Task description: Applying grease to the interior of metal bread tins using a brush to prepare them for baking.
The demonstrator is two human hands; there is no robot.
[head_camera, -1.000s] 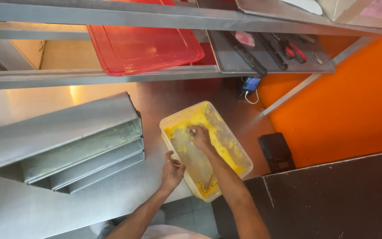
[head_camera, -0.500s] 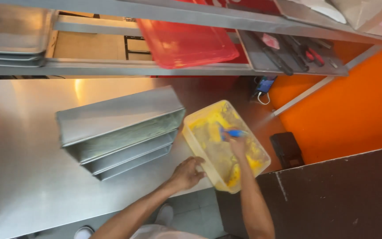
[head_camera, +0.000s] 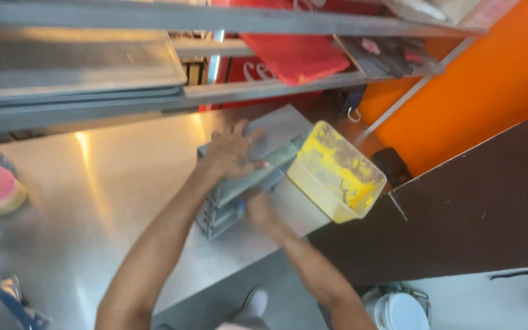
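Left hand fingers spread flat atop stacked metal pans; right hand gripping front edge. Stiff, likely heavy, slick; grip rims.

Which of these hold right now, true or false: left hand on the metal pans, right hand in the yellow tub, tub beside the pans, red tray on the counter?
1. The left hand lies flat on top of the stacked metal pans. True.
2. The right hand is inside the yellow tub. False: it is at the near side of the pans, outside the tub.
3. The yellow tub sits right beside the pans on the steel counter. True.
4. The red tray lies on the counter. False: it rests on the shelf above.
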